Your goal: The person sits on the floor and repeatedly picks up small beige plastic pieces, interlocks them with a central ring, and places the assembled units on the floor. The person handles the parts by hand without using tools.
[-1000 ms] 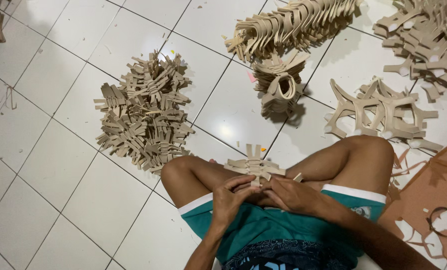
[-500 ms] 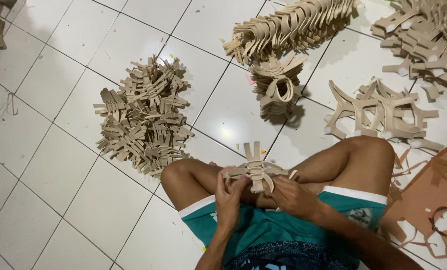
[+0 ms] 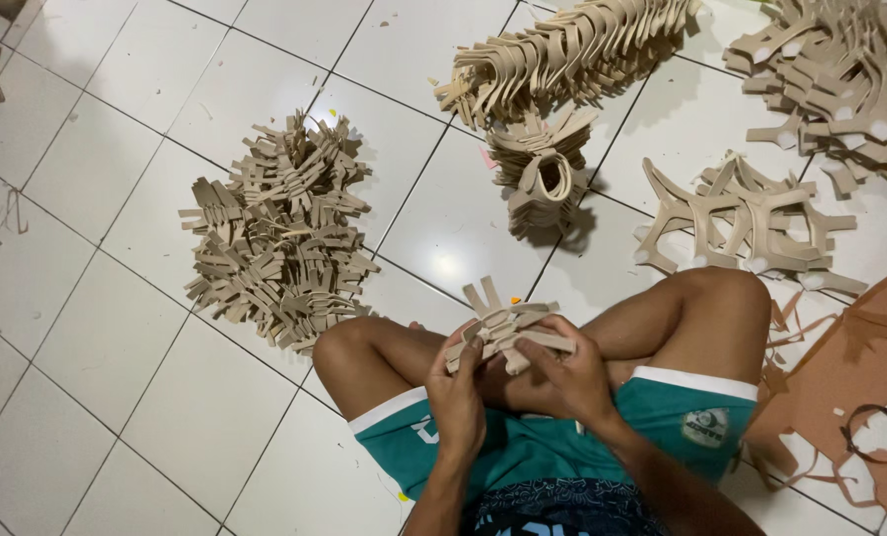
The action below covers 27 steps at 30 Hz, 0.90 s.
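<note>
I sit cross-legged on a white tiled floor in teal shorts. Both hands hold a small bundle of beige cut-out strap pieces (image 3: 504,324) above my lap. My left hand (image 3: 457,391) grips its lower left side, fingers curled around the pieces. From the right, my right hand (image 3: 562,369) closes over the bundle, thumb on top. Several strap ends stick up from the bundle toward the floor beyond my knees.
A big loose heap of the same beige pieces (image 3: 276,233) lies left of my knee. A long stacked row (image 3: 572,50), a small upright stack (image 3: 543,174), flat forked cut-outs (image 3: 751,223) and another heap (image 3: 845,69) lie ahead. Brown sheet scraps (image 3: 850,387) are at right.
The bundle has been lifted from my lap and turned, so its strap ends now stand up. Both hands shifted their grip around it.
</note>
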Each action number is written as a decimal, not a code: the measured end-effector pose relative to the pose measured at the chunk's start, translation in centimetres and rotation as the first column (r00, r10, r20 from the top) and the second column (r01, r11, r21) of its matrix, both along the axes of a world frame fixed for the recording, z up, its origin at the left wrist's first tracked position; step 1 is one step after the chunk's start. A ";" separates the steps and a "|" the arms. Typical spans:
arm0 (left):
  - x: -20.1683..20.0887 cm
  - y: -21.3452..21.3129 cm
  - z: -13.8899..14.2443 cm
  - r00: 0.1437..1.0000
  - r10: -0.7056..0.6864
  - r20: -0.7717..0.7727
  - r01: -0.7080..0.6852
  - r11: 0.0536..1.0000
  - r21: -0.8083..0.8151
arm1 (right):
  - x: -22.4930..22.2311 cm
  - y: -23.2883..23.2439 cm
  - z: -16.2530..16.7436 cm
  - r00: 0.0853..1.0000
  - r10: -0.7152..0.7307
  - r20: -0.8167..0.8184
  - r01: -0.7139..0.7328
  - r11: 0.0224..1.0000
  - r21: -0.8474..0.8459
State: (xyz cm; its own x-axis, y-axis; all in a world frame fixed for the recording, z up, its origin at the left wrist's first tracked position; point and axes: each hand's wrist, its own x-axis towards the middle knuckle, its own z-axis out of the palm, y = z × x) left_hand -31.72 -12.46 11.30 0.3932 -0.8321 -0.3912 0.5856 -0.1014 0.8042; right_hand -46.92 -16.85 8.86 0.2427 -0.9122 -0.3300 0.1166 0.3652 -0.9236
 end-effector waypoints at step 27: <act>5.9 1.7 -5.2 0.954 0.070 0.292 -0.116 0.983 0.144 | 1.0 -3.5 5.0 0.863 -0.410 0.297 0.465 0.873 -0.147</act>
